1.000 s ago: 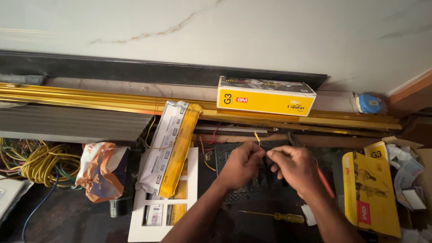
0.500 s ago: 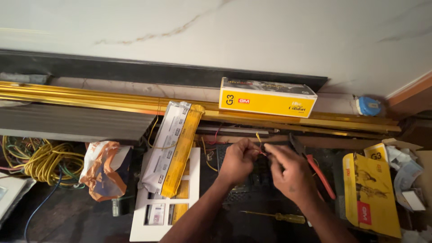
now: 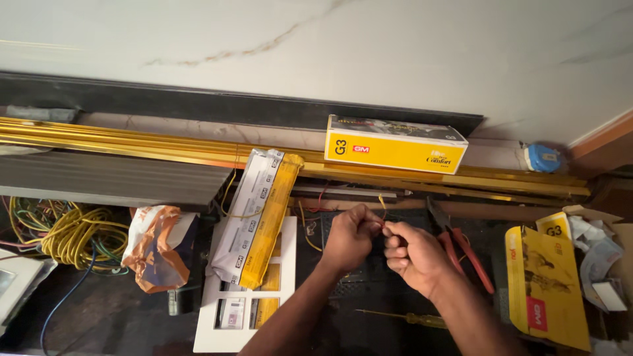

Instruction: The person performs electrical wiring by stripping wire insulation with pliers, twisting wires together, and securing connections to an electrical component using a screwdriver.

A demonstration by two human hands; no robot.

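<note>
Hands: left hand and right hand closed, pinching thin yellow wire ends between fingertips. Joining underway, unfinished. Pliers just right, unused.

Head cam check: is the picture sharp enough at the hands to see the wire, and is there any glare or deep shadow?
Head view: left hand and right hand are sharp and warmly lit; the thin yellow wire between them is just visible; mild sheen on the gold rails; the lower left floor is dark; straight edges bow slightly.
</note>
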